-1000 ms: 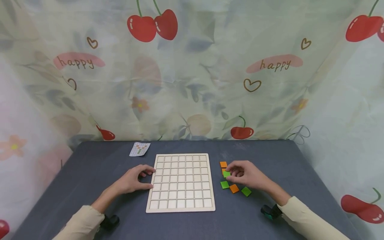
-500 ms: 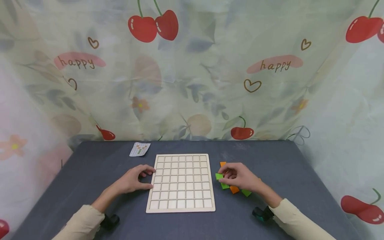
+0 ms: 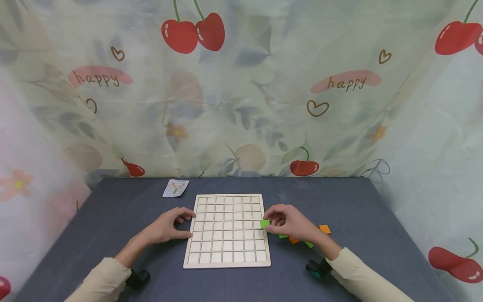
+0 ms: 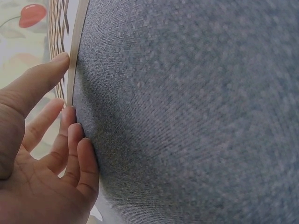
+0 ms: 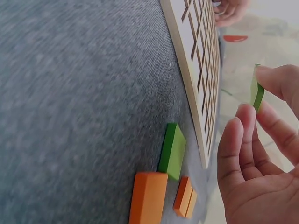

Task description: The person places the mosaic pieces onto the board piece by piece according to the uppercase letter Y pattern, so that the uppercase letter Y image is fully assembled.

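Note:
A pale wooden board (image 3: 226, 265) with a grid of square cells lies on the dark table. My left hand (image 3: 171, 226) rests at its left side, thumb and fingertips against the edge; the left wrist view shows the thumb (image 4: 46, 74) on the board's rim. Between thumb and fingertips, my right hand (image 3: 291, 223) pinches a green square tile (image 3: 264, 224). That tile overlaps the board's right edge in the head view and is held tilted up in the right wrist view. All cells in sight are bare.
Right of the board lie loose tiles, partly hidden under my right hand: an orange one (image 3: 325, 229) by the wrist, a green one (image 5: 173, 151) and another orange tile (image 5: 148, 196) below it. A small card (image 3: 175, 188) with a coloured grid pattern lies behind the board's left corner.
My right hand has moved left with the green tile, from the loose tiles to the board's right edge. The left hand has stayed still.

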Available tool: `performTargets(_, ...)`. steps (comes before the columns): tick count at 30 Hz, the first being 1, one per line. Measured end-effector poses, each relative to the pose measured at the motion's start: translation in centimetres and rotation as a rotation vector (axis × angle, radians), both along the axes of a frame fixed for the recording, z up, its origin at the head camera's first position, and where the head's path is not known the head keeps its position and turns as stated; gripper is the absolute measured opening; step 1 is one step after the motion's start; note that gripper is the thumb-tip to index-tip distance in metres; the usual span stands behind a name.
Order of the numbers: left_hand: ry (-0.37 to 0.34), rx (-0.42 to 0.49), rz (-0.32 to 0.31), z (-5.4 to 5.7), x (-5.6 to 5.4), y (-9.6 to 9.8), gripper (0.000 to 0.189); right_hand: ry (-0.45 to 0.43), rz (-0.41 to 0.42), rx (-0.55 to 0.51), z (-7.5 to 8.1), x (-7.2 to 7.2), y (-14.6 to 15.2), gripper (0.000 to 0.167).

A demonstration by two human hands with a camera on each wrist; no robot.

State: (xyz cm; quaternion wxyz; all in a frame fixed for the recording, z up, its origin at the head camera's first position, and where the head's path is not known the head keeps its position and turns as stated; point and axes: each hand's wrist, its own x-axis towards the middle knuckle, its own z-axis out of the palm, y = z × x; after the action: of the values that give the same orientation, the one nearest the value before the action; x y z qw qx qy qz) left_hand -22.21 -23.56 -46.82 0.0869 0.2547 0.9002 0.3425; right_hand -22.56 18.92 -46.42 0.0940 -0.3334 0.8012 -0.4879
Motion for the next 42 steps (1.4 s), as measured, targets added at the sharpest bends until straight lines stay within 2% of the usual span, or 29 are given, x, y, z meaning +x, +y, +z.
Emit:
performTargets(6, -0.001, -0.003, 0.001, -0.1, -0.1, -0.1, 0.052, -0.019, -0.032, -0.003, -0.2, -0.3, -1.1, 0.022)
performTargets(13, 0.002, -0.005, -0.006, -0.2, -0.1, -0.1, 0.052, -0.015, -0.017, -0.044, -0.8, -0.6, -2.6, 0.023)
performTargets(22, 0.004, -0.007, -0.006, -0.2, -0.1, 0.0, 0.052, -0.001, -0.001, -0.04, -0.5, 0.4, -4.8, 0.023)
performTargets(32, -0.003, -0.014, -0.007, -0.1, -0.2, 0.0, 0.052, -0.046, 0.029, -0.04, -0.7, 1.6, -6.3, 0.023)
performTargets(42, -0.007, -0.016, -0.007, 0.0, -0.3, 0.0, 0.053, -0.047, 0.008, -0.012, -0.8, 2.2, -8.0, 0.022)
